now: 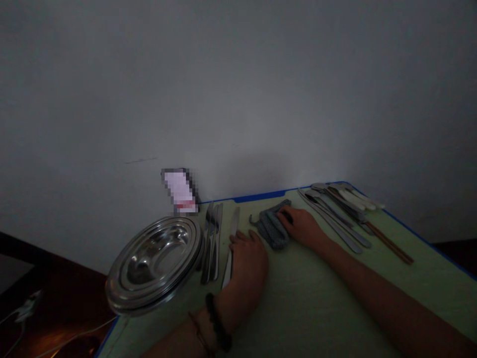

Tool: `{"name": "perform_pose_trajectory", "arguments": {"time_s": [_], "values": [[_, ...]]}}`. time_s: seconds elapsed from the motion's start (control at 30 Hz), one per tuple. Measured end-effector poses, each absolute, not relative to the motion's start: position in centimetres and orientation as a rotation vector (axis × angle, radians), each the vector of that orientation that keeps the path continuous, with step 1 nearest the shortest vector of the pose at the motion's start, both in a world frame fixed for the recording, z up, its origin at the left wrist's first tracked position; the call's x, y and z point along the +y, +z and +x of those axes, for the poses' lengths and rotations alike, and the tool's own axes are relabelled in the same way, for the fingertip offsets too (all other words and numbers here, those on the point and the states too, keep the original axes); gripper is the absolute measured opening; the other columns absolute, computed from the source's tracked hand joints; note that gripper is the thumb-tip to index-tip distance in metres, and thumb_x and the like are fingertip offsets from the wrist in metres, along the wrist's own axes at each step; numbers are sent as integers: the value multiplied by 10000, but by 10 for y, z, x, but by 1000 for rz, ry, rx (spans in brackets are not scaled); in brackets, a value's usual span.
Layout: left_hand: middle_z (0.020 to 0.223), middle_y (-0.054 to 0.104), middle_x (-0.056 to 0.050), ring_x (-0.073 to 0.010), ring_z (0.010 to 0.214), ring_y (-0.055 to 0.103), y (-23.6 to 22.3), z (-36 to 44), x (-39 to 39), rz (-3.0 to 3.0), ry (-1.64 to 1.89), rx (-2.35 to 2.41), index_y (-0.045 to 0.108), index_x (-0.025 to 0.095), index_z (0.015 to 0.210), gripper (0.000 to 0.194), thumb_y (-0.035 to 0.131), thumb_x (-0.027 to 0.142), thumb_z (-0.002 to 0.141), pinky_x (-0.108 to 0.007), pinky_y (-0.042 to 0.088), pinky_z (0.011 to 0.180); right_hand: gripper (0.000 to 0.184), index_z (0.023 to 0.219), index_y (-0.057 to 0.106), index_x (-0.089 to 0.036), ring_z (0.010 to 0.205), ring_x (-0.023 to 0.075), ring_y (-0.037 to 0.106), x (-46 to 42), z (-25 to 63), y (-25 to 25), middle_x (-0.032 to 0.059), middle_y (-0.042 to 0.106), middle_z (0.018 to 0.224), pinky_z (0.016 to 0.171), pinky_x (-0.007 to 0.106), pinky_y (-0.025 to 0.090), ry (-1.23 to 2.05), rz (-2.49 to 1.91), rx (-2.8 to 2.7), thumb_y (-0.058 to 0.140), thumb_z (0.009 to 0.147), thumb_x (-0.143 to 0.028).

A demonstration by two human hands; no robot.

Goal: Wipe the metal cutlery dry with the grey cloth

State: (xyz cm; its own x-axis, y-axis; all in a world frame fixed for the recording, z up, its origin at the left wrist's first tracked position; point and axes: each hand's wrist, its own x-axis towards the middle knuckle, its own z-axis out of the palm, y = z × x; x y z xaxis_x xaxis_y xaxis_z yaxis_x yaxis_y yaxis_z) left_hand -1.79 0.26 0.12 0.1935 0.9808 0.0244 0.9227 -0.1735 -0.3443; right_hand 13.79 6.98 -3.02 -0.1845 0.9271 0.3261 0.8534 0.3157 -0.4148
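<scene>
My left hand (249, 258) lies low over the table, fingers slightly spread, their tips against a table knife (235, 221) that lies flat with its blade pointing at the wall. Bunched on the table to its right is a grey knitted cloth (274, 229). My right hand (300, 226) is closed on that cloth's right side, thumb and fingers gripping the fabric. Left of the single knife, several more metal knives (215, 248) lie side by side.
Stacked steel plates (122, 268) stand at the table's left edge. A phone (181, 191) leans on the wall behind. On the right lie spoons and knives (341, 228), wooden chopsticks (391, 243) and white-handled cutlery (357, 199). A blue rim (261, 196) edges the green table (316, 308).
</scene>
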Motion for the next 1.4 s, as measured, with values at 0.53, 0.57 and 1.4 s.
{"name": "perform_pose_trajectory", "arguments": {"time_s": [0.53, 0.57, 1.4], "values": [[850, 655, -242, -293, 801, 642, 30, -19, 1, -2342, 481, -1836, 551, -4, 1128, 407, 341, -39, 781, -342, 480, 619, 405, 966, 530, -219, 721, 176, 583, 55, 136, -15, 29, 643, 810, 612, 268, 345, 235, -1522, -2063, 524, 719, -541], [870, 648, -255, -298, 817, 635, 26, -16, 1, -2279, 463, -1846, 515, -14, 1173, 433, 339, -40, 778, -335, 475, 613, 377, 979, 523, -219, 723, 174, 583, 56, 136, -16, 27, 642, 819, 617, 268, 349, 232, -1527, -2051, 559, 708, -479], [876, 647, -208, -289, 830, 650, 44, -32, 11, -2419, 551, -1917, 545, 47, 1020, 270, 427, 78, 780, -345, 489, 653, 204, 903, 554, -158, 734, 155, 598, 81, 154, -26, 65, 650, 840, 692, 276, 437, 578, -1347, -1469, 467, 731, -226]]}}
